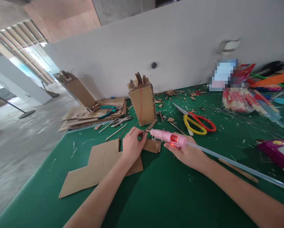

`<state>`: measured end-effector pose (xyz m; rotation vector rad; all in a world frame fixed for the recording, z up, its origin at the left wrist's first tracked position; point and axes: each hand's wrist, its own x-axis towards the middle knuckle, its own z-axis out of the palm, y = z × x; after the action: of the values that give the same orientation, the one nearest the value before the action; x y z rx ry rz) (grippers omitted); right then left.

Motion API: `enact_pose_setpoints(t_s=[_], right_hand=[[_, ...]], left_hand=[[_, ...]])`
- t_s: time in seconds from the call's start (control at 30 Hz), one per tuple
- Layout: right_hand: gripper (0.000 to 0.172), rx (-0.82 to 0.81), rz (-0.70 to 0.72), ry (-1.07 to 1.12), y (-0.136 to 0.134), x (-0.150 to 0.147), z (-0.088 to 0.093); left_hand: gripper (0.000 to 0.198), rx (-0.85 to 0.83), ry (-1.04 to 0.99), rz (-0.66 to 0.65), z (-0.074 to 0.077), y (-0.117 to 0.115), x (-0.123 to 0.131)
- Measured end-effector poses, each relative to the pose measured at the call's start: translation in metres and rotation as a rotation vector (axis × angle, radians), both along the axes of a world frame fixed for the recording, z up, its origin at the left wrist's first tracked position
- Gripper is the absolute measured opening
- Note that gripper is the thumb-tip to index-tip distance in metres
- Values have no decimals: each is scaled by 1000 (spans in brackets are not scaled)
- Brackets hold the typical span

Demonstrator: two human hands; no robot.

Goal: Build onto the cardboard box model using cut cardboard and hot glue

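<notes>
My right hand (186, 152) is wrapped round a pink hot glue gun (164, 136), its red light lit and a long clear glue stick (227, 162) trailing from its back. The gun's nozzle points left at my left hand (133, 144), whose fingers pinch a small cardboard strip (151, 125). Under and beside that hand lie a cut cardboard sheet (94, 167) and a smaller cardboard piece (152, 146). Just beyond stands a tapered cardboard box (142, 106) with cardboard strips sticking out of its top and a thin red string down its front.
Red-and-yellow scissors (199, 123) lie beyond my right hand. Pliers (110, 110) and stacked cardboard (71, 117) are at left, beside another cardboard box (81, 91). Scraps litter the table (156, 202) by the wall. A blurred phone (224, 75), packaged sticks (237, 99) and a purple tool (277, 153) are at right.
</notes>
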<state>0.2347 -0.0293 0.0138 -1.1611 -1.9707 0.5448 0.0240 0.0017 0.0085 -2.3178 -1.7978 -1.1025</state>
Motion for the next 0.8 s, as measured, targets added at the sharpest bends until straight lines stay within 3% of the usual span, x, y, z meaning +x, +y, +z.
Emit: enact_pose_setpoints(t_s=[0.33,0.8], right_hand=[[32,-41,6,-18,0,-1,1],[34,82,-114,-77,10,4,-4]], left_hand=[[14,9,-24,-29,-2,1,-1],[15,-20,-29,-13,-1,2,-1]])
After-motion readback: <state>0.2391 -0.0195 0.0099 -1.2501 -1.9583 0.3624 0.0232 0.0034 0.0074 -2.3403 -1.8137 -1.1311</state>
